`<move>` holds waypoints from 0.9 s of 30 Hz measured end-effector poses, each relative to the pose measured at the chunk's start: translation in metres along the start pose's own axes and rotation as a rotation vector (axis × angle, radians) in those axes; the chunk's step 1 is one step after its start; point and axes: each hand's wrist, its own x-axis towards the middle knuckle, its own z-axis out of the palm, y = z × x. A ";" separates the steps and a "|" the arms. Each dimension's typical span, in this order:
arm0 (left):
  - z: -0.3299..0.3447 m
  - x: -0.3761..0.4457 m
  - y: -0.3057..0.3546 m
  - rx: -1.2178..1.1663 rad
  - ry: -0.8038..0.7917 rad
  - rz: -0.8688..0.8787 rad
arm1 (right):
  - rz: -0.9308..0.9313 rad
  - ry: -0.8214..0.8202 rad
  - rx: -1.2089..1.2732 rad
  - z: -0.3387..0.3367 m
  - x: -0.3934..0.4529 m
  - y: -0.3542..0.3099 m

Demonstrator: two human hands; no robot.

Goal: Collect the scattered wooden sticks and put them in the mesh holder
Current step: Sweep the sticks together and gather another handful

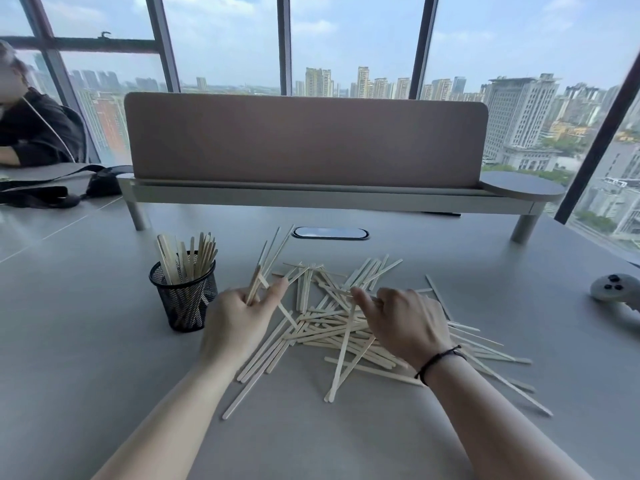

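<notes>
Sticks (346,327) mostly lie heaped mid-tabletop (86,341); I judge a third are in the mesh holder (183,296), left. My left hand (239,317) grips a small bundle (266,268); right hand (405,320) fingers curl into the pile, grip unclear. Grey tabletop, window-walled office.

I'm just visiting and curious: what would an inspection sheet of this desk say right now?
Surface: grey desk, smooth, with an oval cable port.
Job's things: loose wooden sticks piled at centre; black mesh holder upright left of the pile, already holding sticks.
Clutter: white game controller at right edge; black bag far left.
Hands: left hand grips a few sticks; right hand, black wrist cord, reaches into the pile, grip not visible.
Cables: nothing seen on the desk.
Surroundings: beige divider panel, big windows, city skyline; seated person far left.
</notes>
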 end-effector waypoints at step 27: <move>0.011 -0.010 0.011 -0.466 -0.282 -0.048 | 0.026 -0.156 0.446 -0.028 0.021 -0.099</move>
